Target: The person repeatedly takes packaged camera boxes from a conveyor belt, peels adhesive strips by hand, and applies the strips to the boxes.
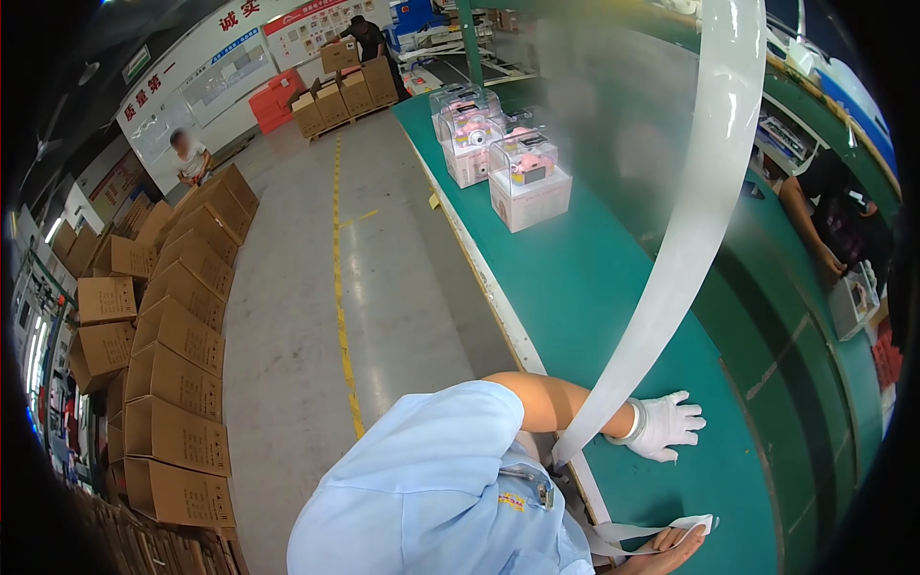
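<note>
We have our gloved left hand (668, 427) spread open at the table (613, 287), right hand (673, 554) touching white strip (623, 531), grip unclear.

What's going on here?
Someone in a light blue shirt has their gloved left hand spread on a green table. Their right hand is at a pale, translucent strip; its grip is unclear. Clear-topped boxes holding pink items stand farther along.
</note>
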`<state>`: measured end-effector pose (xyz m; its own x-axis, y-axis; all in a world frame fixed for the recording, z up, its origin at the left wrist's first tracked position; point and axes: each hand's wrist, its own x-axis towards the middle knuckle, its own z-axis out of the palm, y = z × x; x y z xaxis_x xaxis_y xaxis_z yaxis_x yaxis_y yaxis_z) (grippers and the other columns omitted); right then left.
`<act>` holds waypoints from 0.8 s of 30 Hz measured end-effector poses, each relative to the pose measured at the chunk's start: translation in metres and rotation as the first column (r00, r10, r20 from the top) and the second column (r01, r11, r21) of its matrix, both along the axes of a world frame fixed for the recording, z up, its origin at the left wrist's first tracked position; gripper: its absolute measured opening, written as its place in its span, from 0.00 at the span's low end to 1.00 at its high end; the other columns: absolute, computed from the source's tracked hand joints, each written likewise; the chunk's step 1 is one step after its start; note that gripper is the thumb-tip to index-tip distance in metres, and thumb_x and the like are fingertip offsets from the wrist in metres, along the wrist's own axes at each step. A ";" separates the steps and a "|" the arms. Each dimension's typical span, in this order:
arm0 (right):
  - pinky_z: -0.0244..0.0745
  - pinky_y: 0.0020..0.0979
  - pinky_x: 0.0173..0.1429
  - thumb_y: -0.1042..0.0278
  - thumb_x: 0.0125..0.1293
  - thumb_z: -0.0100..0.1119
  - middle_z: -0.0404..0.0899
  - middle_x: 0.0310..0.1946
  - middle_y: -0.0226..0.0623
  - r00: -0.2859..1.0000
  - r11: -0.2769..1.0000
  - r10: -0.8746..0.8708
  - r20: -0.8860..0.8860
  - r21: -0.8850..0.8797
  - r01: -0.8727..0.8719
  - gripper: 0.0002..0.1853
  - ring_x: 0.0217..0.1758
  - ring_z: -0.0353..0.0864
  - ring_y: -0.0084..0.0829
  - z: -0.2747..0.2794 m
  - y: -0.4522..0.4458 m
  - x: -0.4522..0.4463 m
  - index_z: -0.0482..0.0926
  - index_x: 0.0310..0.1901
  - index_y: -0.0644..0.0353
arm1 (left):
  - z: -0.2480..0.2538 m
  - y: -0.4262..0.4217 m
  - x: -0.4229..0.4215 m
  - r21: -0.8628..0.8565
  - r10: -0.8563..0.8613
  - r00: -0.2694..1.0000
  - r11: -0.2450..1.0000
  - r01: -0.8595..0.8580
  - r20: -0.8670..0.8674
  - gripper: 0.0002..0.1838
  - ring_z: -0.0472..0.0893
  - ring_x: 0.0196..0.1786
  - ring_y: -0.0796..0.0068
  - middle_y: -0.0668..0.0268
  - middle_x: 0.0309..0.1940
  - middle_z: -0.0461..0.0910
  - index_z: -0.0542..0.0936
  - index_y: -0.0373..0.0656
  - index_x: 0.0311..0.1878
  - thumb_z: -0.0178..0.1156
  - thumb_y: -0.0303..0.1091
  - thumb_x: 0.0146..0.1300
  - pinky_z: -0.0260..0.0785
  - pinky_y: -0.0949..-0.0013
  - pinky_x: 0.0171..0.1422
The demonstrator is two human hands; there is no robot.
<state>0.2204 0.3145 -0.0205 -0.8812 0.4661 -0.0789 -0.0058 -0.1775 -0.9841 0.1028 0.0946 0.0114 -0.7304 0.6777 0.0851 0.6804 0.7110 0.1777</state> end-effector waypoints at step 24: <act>0.41 0.17 0.17 0.66 0.68 0.51 0.52 0.14 0.19 0.981 0.905 0.004 -0.192 -0.417 -0.085 0.09 0.14 0.45 0.10 0.027 -0.031 -0.007 0.64 0.31 0.55 | -0.008 0.054 -0.030 0.036 -0.075 0.993 0.996 0.079 -0.092 0.24 0.61 0.63 0.63 0.60 0.57 0.64 0.68 0.45 0.58 0.49 0.47 0.62 0.50 0.50 0.68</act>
